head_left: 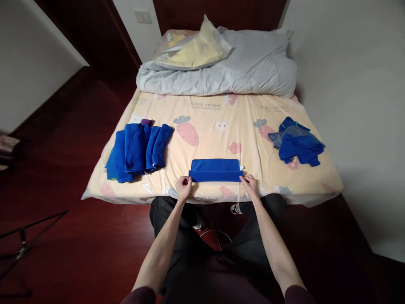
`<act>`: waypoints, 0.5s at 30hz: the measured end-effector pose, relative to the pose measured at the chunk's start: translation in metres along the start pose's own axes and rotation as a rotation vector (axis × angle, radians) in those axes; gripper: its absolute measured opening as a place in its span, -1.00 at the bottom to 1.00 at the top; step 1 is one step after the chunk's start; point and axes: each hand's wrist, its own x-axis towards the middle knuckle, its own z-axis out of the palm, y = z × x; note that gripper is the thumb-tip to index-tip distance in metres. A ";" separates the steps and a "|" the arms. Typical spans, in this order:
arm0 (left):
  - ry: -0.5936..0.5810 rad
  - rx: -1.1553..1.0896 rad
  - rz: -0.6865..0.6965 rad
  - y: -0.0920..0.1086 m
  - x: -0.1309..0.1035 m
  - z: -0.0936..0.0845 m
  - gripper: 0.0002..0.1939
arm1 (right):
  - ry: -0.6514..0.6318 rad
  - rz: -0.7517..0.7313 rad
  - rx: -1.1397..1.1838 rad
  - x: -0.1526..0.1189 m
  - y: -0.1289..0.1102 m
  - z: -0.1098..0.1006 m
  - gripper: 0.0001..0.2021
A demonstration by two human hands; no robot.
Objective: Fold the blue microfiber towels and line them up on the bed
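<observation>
A blue towel (215,165) lies in front of me near the bed's front edge, its near part folded over so a strip of the far part shows behind. A small white tag sticks out at its right side. My left hand (184,186) pinches the towel's near left corner between thumb and fingers. At the near right corner, my right hand (249,184) grips the cloth the same way. To the left lie several folded blue towels (134,147) side by side, overlapping. On the right sits a crumpled heap of blue and greyish cloths (299,142).
The bed has a yellow sheet (209,114) printed with carrots and rabbits. A grey quilt (253,67) and a yellow pillow (198,50) lie at its head. A white wall (354,105) stands on the right. Black stand legs (22,240) rest on the floor at left.
</observation>
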 end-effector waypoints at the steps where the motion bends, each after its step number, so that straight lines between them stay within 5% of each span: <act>1: 0.016 0.005 0.001 0.001 -0.001 0.001 -0.72 | 0.002 -0.006 -0.006 0.000 0.001 0.000 -0.48; 8: 0.133 0.137 0.032 0.004 -0.010 0.010 -0.68 | 0.077 -0.072 -0.065 0.003 0.007 0.006 -0.63; 15: 0.108 0.192 0.058 0.005 -0.011 0.013 -0.68 | 0.117 -0.035 -0.047 0.003 0.006 0.013 -0.69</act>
